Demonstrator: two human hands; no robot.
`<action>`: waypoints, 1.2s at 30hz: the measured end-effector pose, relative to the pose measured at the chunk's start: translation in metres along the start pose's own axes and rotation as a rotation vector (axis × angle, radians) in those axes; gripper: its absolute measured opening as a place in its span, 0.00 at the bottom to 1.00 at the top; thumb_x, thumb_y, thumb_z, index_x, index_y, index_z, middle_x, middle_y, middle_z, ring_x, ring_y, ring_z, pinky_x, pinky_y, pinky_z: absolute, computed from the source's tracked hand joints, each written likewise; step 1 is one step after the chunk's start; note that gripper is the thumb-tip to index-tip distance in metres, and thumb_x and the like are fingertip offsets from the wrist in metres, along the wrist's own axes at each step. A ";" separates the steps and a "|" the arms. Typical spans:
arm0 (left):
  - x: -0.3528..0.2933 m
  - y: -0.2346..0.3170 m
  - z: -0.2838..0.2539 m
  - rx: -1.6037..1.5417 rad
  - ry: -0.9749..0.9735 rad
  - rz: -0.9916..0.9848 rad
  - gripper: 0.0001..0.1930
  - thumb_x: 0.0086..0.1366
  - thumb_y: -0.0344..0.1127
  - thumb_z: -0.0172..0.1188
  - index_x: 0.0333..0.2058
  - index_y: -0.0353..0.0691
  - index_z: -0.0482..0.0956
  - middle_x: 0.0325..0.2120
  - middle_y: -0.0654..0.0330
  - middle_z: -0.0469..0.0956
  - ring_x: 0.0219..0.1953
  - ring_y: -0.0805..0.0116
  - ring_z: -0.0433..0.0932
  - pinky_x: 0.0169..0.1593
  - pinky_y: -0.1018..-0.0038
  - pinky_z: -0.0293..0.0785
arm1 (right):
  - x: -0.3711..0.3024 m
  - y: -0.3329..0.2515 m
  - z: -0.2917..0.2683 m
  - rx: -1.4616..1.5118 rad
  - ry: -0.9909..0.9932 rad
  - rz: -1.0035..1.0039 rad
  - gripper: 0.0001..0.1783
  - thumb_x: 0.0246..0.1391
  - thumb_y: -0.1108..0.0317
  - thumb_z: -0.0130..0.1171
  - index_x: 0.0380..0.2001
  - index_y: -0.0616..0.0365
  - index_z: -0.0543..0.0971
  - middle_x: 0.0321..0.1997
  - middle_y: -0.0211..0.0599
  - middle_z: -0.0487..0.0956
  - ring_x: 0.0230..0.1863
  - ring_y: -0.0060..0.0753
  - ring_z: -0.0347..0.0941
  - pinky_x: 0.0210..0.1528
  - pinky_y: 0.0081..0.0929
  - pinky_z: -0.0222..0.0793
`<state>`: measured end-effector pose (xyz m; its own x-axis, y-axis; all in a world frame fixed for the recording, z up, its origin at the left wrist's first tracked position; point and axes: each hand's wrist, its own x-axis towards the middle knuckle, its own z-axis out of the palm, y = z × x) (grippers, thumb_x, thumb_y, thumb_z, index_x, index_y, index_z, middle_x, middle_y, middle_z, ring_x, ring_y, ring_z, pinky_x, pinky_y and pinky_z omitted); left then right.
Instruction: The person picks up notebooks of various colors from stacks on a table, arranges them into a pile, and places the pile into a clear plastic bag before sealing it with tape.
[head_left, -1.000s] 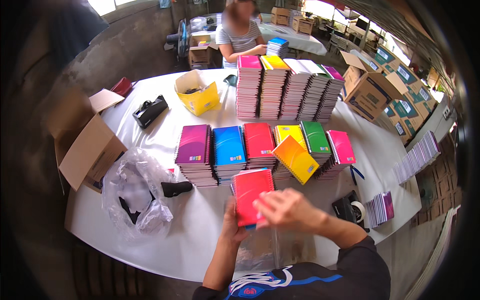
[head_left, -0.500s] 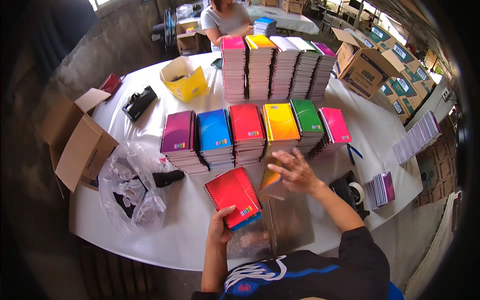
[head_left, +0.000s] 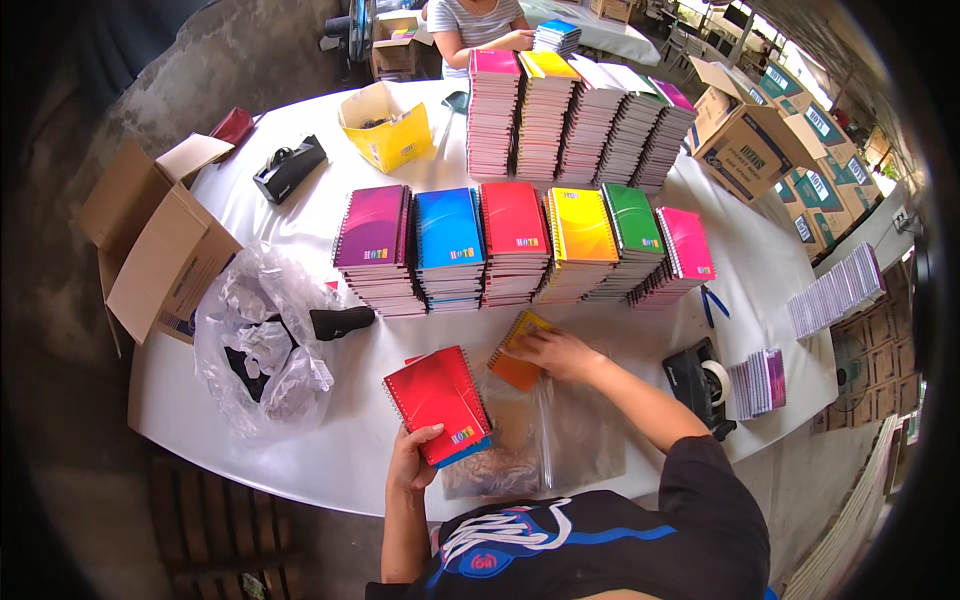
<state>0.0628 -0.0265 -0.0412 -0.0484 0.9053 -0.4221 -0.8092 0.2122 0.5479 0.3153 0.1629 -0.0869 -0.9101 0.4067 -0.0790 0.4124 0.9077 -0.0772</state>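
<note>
My left hand (head_left: 411, 458) grips a small bundle of spiral notebooks, thumb on top. A red notebook (head_left: 432, 395) covers the bundle, and the edge of a blue notebook (head_left: 466, 453) shows beneath. Farther right, my right hand (head_left: 556, 354) has its fingers over a yellow-orange spiral notebook (head_left: 515, 374), tilted low by the table; its fingertips are partly hidden. Clear plastic bags (head_left: 592, 445) lie flat in front of me. Beyond my hands stands a row of notebook stacks: purple (head_left: 372, 226), blue (head_left: 448, 228), red (head_left: 514, 222), yellow (head_left: 581, 226), green (head_left: 632, 218) and pink (head_left: 687, 240).
Taller notebook stacks (head_left: 545, 120) stand behind the row. A tape dispenser (head_left: 702, 385) and blue-handled pliers (head_left: 713, 306) are at right. On the left sit a plastic bag (head_left: 265, 350), an open carton (head_left: 170, 265) and another dispenser (head_left: 290, 170). A person (head_left: 480, 25) works across the table.
My right hand has moved down and left with the yellow-orange notebook, lower toward the table. My left hand, still holding the red-topped bundle, has shifted slightly left. The whole view has shifted a little.
</note>
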 end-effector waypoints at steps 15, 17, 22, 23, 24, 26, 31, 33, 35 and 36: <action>0.011 0.000 0.008 0.004 -0.050 -0.073 0.27 0.50 0.24 0.58 0.52 0.33 0.65 0.44 0.53 0.75 0.45 0.60 0.77 0.49 0.63 0.76 | 0.010 0.083 -0.149 1.081 1.181 0.737 0.26 0.53 0.72 0.51 0.56 0.54 0.60 0.29 0.30 0.74 0.25 0.21 0.67 0.27 0.20 0.64; 0.016 -0.002 0.016 -0.014 -0.093 -0.076 0.26 0.51 0.24 0.59 0.51 0.33 0.66 0.43 0.53 0.75 0.44 0.62 0.77 0.47 0.65 0.76 | 0.006 0.086 -0.148 0.476 0.895 0.918 0.32 0.49 0.73 0.53 0.58 0.52 0.59 0.38 0.42 0.73 0.34 0.37 0.71 0.37 0.32 0.68; 0.020 -0.004 0.019 -0.025 -0.095 -0.074 0.25 0.52 0.24 0.60 0.50 0.33 0.66 0.43 0.53 0.75 0.43 0.64 0.78 0.46 0.66 0.77 | 0.001 0.061 -0.132 -0.055 0.663 0.628 0.40 0.45 0.63 0.61 0.62 0.42 0.58 0.63 0.50 0.58 0.63 0.55 0.54 0.61 0.50 0.51; 0.021 -0.004 0.019 -0.024 -0.098 -0.080 0.25 0.52 0.23 0.60 0.50 0.33 0.67 0.43 0.53 0.75 0.43 0.64 0.78 0.46 0.66 0.77 | 0.002 0.055 -0.135 -0.032 0.622 0.569 0.41 0.45 0.58 0.63 0.63 0.42 0.58 0.65 0.49 0.56 0.65 0.55 0.51 0.63 0.51 0.48; 0.022 -0.003 0.019 -0.022 -0.100 -0.086 0.25 0.52 0.23 0.60 0.50 0.33 0.67 0.43 0.54 0.75 0.43 0.64 0.78 0.46 0.67 0.77 | 0.005 0.052 -0.136 -0.009 0.581 0.509 0.43 0.44 0.53 0.64 0.63 0.41 0.58 0.67 0.48 0.54 0.67 0.54 0.48 0.64 0.52 0.46; 0.023 -0.002 0.020 -0.012 -0.102 -0.096 0.25 0.52 0.23 0.60 0.50 0.33 0.67 0.42 0.54 0.75 0.43 0.64 0.78 0.46 0.67 0.77 | 0.012 0.058 -0.136 -0.007 0.432 0.491 0.46 0.42 0.45 0.64 0.64 0.40 0.57 0.69 0.45 0.51 0.70 0.49 0.45 0.66 0.55 0.41; 0.020 -0.003 0.021 -0.022 -0.096 -0.068 0.25 0.52 0.24 0.60 0.50 0.33 0.66 0.42 0.54 0.75 0.42 0.63 0.78 0.46 0.66 0.77 | 0.003 0.072 -0.149 0.071 0.259 0.442 0.37 0.39 0.55 0.69 0.55 0.45 0.69 0.60 0.38 0.67 0.61 0.42 0.61 0.65 0.60 0.44; 0.019 -0.005 0.021 -0.031 -0.083 -0.058 0.25 0.52 0.24 0.60 0.50 0.33 0.66 0.42 0.54 0.75 0.42 0.63 0.78 0.46 0.66 0.77 | -0.012 0.076 -0.149 0.134 0.345 0.394 0.31 0.37 0.67 0.69 0.49 0.49 0.73 0.55 0.37 0.71 0.57 0.42 0.66 0.64 0.45 0.53; 0.019 -0.003 0.022 -0.026 -0.076 -0.081 0.25 0.52 0.24 0.60 0.50 0.33 0.66 0.42 0.54 0.75 0.42 0.64 0.78 0.45 0.66 0.77 | -0.022 0.077 -0.150 0.184 0.371 0.427 0.31 0.38 0.69 0.68 0.51 0.50 0.73 0.55 0.38 0.70 0.57 0.44 0.66 0.64 0.36 0.57; 0.019 -0.003 0.023 -0.024 -0.074 -0.094 0.24 0.52 0.24 0.60 0.50 0.33 0.66 0.42 0.54 0.75 0.42 0.64 0.78 0.45 0.66 0.77 | -0.021 0.073 -0.152 0.190 0.373 0.453 0.32 0.39 0.71 0.67 0.53 0.51 0.72 0.58 0.40 0.68 0.59 0.46 0.64 0.61 0.32 0.60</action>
<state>0.0772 -0.0016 -0.0344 0.0712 0.9064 -0.4163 -0.8222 0.2896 0.4900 0.3587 0.2366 0.0604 -0.5815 0.7873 0.2052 0.7301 0.6162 -0.2953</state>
